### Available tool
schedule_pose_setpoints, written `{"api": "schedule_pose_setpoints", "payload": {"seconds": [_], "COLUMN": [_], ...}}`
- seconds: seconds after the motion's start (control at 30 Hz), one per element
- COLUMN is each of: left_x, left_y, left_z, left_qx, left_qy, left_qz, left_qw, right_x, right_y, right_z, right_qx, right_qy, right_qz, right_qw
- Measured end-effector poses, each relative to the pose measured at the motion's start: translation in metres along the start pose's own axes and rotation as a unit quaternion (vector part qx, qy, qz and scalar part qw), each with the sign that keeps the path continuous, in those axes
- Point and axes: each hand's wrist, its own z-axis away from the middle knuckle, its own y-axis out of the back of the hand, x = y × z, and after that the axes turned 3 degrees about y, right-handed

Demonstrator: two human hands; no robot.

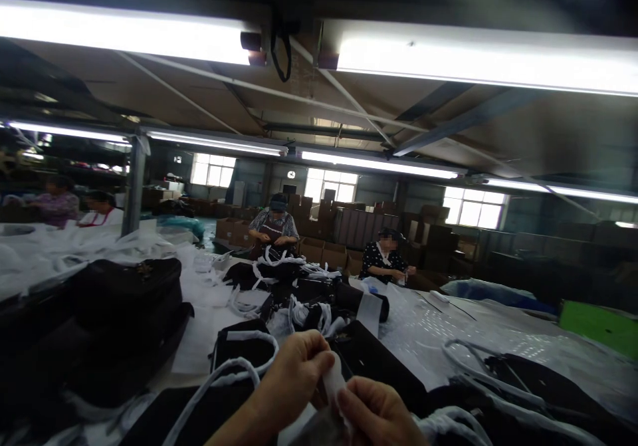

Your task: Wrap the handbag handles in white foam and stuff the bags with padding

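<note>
My left hand [295, 378] is in front of me, its fingers closed on the upper part of a thin white wrapping strip [333, 381]. My right hand [376, 411] pinches the same strip lower down, just right of the left. Below the hands, the strip's lower end runs off the bottom edge of the picture. Behind and right of the left hand lies a black bag [379, 359]. To the left, another black bag [187, 413] has a handle [214, 383] wrapped in white. Further white-wrapped handles [456, 426] lie right of my right hand.
A large black bag [134, 306] stands at the left. More black bags [299, 283] are heaped ahead. Clear plastic sheeting [423, 326] covers the right side, near a green panel [598, 326]. Two people [274, 226] [386, 260] work across the table. Lamps [473, 57] hang overhead.
</note>
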Motion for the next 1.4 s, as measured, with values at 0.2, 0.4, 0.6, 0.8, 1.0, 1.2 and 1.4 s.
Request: {"api": "schedule_pose_setpoints", "payload": {"seconds": [0.2,0.4,0.6,0.8,1.0,1.2,1.4], "left_x": [0.007,-0.009,-0.050,-0.064,-0.065,-0.058,-0.056], "left_y": [0.001,-0.001,0.001,0.005,0.009,0.007,0.011], "left_z": [0.016,0.028,0.031,0.029,0.031,0.025,0.021], "left_qx": [0.051,0.081,0.081,0.107,0.075,0.113,0.083], "left_qy": [-0.089,-0.205,-0.330,-0.410,-0.394,-0.458,-0.477], "left_qz": [-0.151,-0.266,-0.218,-0.262,-0.226,-0.255,-0.257], "left_qw": [0.983,0.939,0.915,0.867,0.888,0.844,0.836], "right_x": [-0.003,0.000,0.010,0.009,0.015,0.023,0.004], "right_y": [-0.016,-0.028,-0.027,-0.023,-0.025,-0.034,-0.034], "right_z": [-0.007,-0.006,-0.007,0.000,-0.001,-0.006,-0.003], "right_qx": [-0.006,0.000,0.034,-0.026,-0.043,-0.007,0.039], "right_qy": [0.003,0.014,0.029,0.036,0.051,0.079,0.050], "right_qz": [-0.058,-0.125,-0.143,-0.198,-0.299,-0.334,-0.274], "right_qw": [0.998,0.992,0.989,0.979,0.952,0.939,0.960]}}
